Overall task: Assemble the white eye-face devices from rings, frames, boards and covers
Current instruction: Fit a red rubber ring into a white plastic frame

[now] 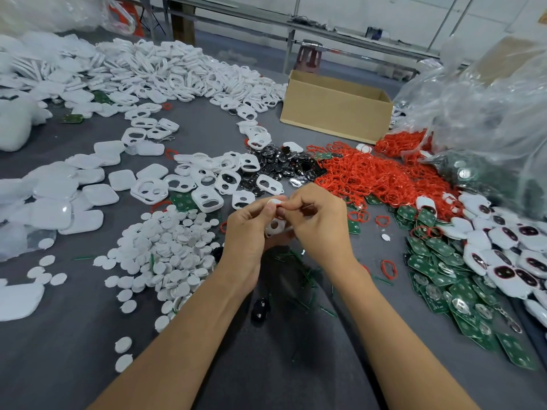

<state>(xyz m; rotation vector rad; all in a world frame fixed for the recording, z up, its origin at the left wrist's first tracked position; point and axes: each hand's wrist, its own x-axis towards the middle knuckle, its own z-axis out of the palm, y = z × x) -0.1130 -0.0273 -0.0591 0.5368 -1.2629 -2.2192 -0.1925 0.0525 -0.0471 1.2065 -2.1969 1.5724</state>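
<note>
Left hand (245, 229), right hand (319, 223) hold white frame (276, 226); bag (488, 93) holds green boards (453, 165).

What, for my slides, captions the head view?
Left hand and right hand pinch a white part amid red rings, green boards, white covers.

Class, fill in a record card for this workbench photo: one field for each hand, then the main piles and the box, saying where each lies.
left hand: holds a white frame, fingers curled round it
right hand: pinches a small white piece just above the frame
white discs: heap left of the hands
red rings: heap beyond the hands, to the right
green boards: spread at the right
cardboard box: open, behind the red rings
table: grey
</note>
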